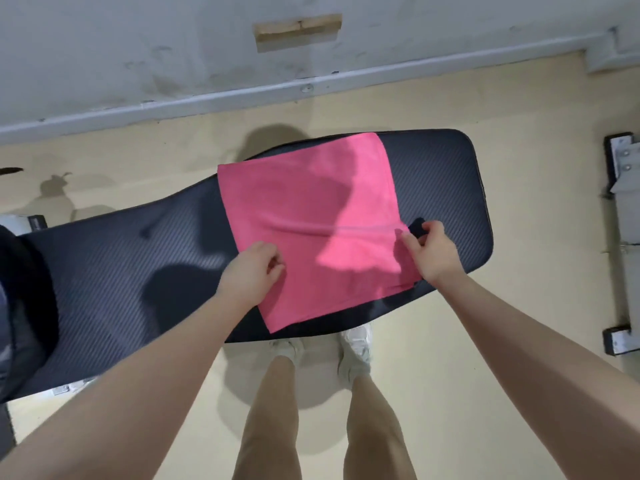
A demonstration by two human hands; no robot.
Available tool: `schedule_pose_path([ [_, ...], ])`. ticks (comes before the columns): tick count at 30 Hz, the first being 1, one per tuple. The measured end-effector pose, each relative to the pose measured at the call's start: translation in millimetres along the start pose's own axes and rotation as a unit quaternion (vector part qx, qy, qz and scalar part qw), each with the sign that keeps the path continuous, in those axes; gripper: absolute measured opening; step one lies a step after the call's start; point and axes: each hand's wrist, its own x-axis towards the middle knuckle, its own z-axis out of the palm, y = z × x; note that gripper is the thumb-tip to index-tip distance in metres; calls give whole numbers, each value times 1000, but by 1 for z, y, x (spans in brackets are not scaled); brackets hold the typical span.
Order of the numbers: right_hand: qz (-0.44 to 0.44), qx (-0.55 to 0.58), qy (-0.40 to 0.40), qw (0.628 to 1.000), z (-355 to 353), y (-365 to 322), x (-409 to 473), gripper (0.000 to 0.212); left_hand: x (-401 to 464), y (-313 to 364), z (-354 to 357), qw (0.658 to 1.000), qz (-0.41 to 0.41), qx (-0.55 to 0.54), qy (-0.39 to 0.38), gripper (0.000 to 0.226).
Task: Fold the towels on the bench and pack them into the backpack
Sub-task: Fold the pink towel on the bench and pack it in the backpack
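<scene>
A flat pink microfibre towel (311,230) lies spread across the right half of the long black padded bench (121,271), its near corner hanging just past the bench's near edge. The person's left hand (252,271) pinches the towel's left side edge with curled fingers; the right hand (434,249) pinches the right side edge the same way. Step in hand looks like a fold of this towel (it already seems doubled, a seam line runs between the hands). Next move likely calls for lifting both pinched edges together and carrying the near part over the far part, edges aligned. A dark rounded bag (20,306), probably the backpack, sits at the bench's left end, mostly out of frame.
</scene>
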Motion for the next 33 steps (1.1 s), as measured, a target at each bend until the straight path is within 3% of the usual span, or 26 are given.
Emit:
schedule_pose_path([
  [4,33,-21,-18,999,14,26,-17,48,-37,-3,38,992,14,117,-39,22],
  [9,33,16,73,997,26,44,-10,32,-56,-15,70,981,32,193,5,40],
  [13,22,81,58,995,35,50,-11,10,-57,-15,77,980,-2,199,14,22],
  [15,20,113,46,992,38,51,-15,15,-62,-11,74,977,27,209,10,18],
  [17,23,143,38,989,37,50,-18,22,-68,-15,75,977,41,203,44,28],
  [19,23,165,33,985,33,45,-20,19,-78,-15,72,986,15,152,66,21],
  [23,14,159,8,987,29,42,-35,22,-107,-24,84,980,-80,31,180,6],
  [26,15,77,-30,996,42,61,-39,25,-116,-30,101,954,-170,-98,227,15],
  [30,10,39,24,999,57,74,-40,13,-113,-33,115,901,-254,-251,248,27],
  [33,-5,45,60,997,68,75,-46,27,-108,-32,117,874,-289,-283,269,30],
])
